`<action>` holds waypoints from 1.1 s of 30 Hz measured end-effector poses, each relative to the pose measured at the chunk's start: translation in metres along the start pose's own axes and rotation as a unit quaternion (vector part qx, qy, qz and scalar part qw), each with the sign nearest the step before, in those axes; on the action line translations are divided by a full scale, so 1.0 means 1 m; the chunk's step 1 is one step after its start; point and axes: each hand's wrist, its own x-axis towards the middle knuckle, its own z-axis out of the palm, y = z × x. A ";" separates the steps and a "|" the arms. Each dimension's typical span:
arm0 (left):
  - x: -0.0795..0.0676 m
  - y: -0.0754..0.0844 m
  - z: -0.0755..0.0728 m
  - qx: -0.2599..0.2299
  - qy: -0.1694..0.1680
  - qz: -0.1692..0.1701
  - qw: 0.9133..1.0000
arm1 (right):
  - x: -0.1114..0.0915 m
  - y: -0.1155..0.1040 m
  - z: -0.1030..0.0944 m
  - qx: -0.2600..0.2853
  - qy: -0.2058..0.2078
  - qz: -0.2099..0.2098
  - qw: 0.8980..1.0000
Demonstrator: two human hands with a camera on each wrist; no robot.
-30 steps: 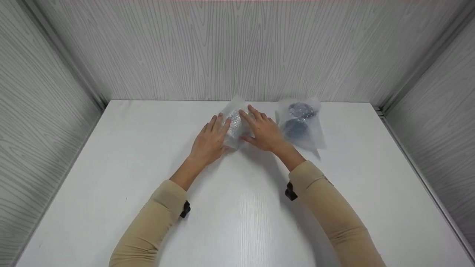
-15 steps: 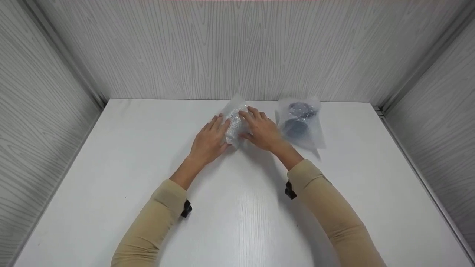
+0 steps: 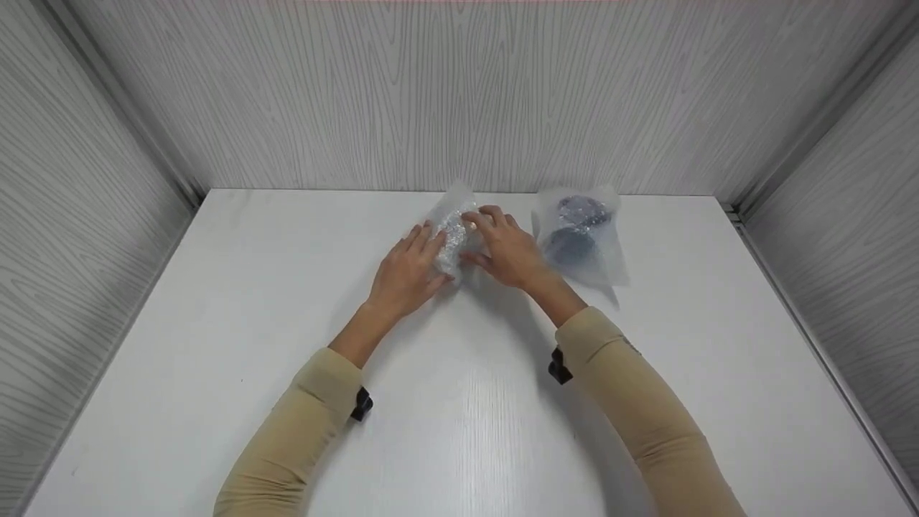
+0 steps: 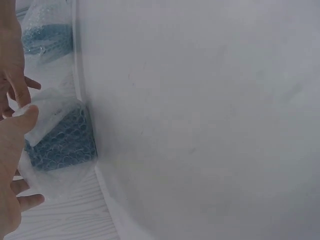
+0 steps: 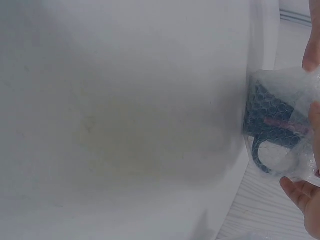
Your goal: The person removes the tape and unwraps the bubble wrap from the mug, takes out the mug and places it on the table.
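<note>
A dark blue mug (image 5: 270,117) in clear bubble wrap (image 3: 454,233) is between both hands near the back of the table. Its ring handle and a reddish patch show through the plastic in the right wrist view. My left hand (image 3: 403,276) holds the wrapped mug from the left, its thumb over a flap of plastic and its fingertips on the far side. From the right, my right hand (image 3: 511,251) grips the wrap with bent fingers and thumb. The hands hide part of the mug.
Right of the hands lies a second bubble-wrapped bundle (image 3: 580,240) with dark blue things inside. The white table (image 3: 459,402) ends at a grey wood-grain back wall (image 3: 459,93), with side walls (image 3: 79,215) left and right.
My right fingers and thumb have bent more against the wrap. The plastic's near edge has drawn in slightly, and the left thumb now shows over it. The other bundle stays put.
</note>
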 end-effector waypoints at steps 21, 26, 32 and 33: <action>-0.008 0.010 -0.002 -0.014 -0.010 -0.001 1.000 | -0.016 -0.002 -0.004 -0.008 0.017 -0.005 1.000; -0.010 0.012 -0.004 -0.020 -0.006 0.003 1.000 | -0.021 -0.005 -0.007 -0.022 0.018 -0.011 1.000; -0.016 0.014 -0.005 -0.019 -0.004 0.010 1.000 | -0.025 -0.006 -0.010 -0.022 0.009 -0.017 1.000; -0.016 0.014 -0.005 -0.017 -0.002 0.012 1.000 | -0.026 -0.005 -0.011 -0.021 0.009 -0.019 1.000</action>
